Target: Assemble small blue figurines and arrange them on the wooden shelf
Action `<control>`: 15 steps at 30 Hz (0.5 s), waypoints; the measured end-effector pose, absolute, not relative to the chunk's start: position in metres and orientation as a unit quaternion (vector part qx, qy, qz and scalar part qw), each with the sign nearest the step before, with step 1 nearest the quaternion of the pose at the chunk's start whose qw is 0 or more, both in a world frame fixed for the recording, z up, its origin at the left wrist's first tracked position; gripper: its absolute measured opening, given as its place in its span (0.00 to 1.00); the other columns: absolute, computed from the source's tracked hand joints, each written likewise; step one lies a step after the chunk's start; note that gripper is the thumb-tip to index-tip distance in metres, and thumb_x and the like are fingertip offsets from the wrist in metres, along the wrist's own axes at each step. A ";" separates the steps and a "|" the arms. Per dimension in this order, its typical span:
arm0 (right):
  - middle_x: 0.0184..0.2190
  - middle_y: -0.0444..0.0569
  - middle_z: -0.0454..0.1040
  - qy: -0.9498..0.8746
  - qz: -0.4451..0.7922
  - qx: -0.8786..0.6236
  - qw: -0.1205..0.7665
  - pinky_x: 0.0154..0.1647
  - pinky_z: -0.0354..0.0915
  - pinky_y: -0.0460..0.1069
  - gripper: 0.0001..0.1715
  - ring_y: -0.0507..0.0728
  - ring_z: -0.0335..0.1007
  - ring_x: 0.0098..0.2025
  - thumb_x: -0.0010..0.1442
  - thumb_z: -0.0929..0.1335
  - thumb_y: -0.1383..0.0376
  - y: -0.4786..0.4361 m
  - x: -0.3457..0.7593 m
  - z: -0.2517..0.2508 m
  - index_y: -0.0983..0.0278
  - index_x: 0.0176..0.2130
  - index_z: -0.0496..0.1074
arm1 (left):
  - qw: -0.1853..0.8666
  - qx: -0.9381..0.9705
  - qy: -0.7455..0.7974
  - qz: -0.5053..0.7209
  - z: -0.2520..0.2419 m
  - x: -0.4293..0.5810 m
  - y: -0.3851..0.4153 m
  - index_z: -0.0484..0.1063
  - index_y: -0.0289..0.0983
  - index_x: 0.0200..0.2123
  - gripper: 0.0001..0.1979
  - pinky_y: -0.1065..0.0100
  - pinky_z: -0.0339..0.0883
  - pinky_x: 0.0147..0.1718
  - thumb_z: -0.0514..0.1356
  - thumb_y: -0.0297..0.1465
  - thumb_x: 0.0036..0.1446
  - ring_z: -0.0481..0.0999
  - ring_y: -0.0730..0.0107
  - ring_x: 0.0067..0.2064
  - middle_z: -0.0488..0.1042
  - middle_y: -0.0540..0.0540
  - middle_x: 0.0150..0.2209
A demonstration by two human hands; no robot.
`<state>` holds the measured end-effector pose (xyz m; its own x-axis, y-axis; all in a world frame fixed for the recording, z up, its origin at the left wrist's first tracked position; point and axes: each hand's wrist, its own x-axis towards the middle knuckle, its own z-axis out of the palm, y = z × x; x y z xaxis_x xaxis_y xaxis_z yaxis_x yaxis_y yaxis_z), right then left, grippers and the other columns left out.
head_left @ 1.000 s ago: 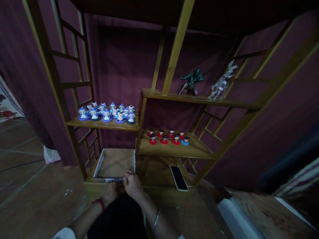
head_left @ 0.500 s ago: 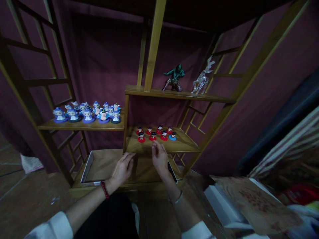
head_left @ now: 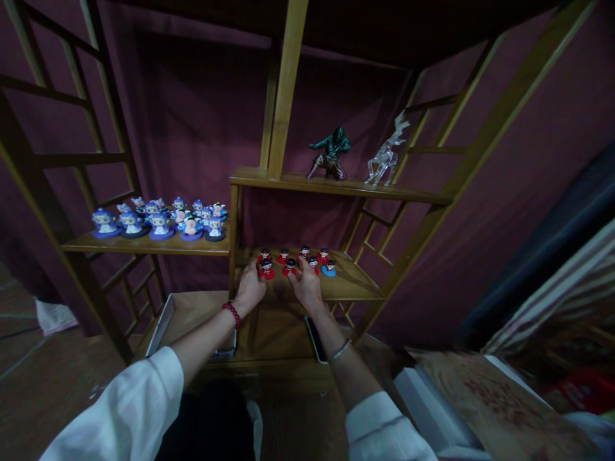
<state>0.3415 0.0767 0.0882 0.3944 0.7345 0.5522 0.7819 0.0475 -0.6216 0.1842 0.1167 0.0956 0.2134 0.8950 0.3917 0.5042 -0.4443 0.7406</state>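
Note:
Several small dark-haired figurines stand upright in two rows on the lower right shelf (head_left: 350, 285), mostly on red round bases. My left hand (head_left: 250, 288) is at the front-left figurine (head_left: 266, 266), thumb and fingers apart at its left side. Between two front-row figurines is my right hand (head_left: 307, 287), its thumb near the second figurine (head_left: 289, 265) and its index finger up beside the third figurine (head_left: 314, 262), which it partly hides. Whether either hand touches a figurine I cannot tell. The figurine on a blue base (head_left: 329, 267) stands at the right end.
Several purple-and-white figurines (head_left: 160, 224) crowd the left shelf (head_left: 144, 246). Above stand a green crouching figure (head_left: 331, 153) and a clear deer figurine (head_left: 385, 157). Below are a shallow open box (head_left: 192, 304) and a phone-like dark object (head_left: 314, 339). A wooden post (head_left: 288, 89) rises mid-cabinet.
Both hands have moved forward from below the shelf edge to the front row of figurines. My left hand has also shifted right. The figurines keep their arrangement.

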 end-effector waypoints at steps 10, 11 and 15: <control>0.51 0.58 0.66 -0.553 -0.008 -0.677 0.486 0.53 0.61 0.55 0.31 0.58 0.64 0.52 0.50 0.65 0.67 0.084 0.352 0.079 0.69 0.54 0.58 | 0.359 0.563 0.578 0.470 0.110 0.196 0.156 0.70 0.36 0.43 0.16 0.62 0.61 0.48 0.53 0.22 0.50 0.71 0.63 0.47 0.73 0.41 0.45; 0.50 0.59 0.67 -0.549 -0.001 -0.677 0.490 0.53 0.61 0.55 0.31 0.58 0.64 0.51 0.50 0.65 0.67 0.084 0.353 0.079 0.70 0.54 0.59 | 0.365 0.556 0.573 0.479 0.109 0.199 0.161 0.70 0.37 0.41 0.15 0.63 0.63 0.46 0.53 0.22 0.50 0.72 0.65 0.45 0.74 0.42 0.44; 0.47 0.59 0.69 -0.541 0.022 -0.673 0.504 0.50 0.64 0.53 0.31 0.58 0.68 0.47 0.49 0.65 0.67 0.084 0.354 0.077 0.71 0.53 0.60 | 0.394 0.524 0.543 0.525 0.100 0.215 0.176 0.72 0.35 0.35 0.10 0.68 0.66 0.41 0.55 0.23 0.49 0.74 0.68 0.41 0.76 0.43 0.37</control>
<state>0.3540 0.0842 0.0772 0.4142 0.7504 0.5152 0.7063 0.0921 -0.7019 0.2154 0.1756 0.0995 -0.1406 0.9823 0.1234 0.1554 -0.1012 0.9827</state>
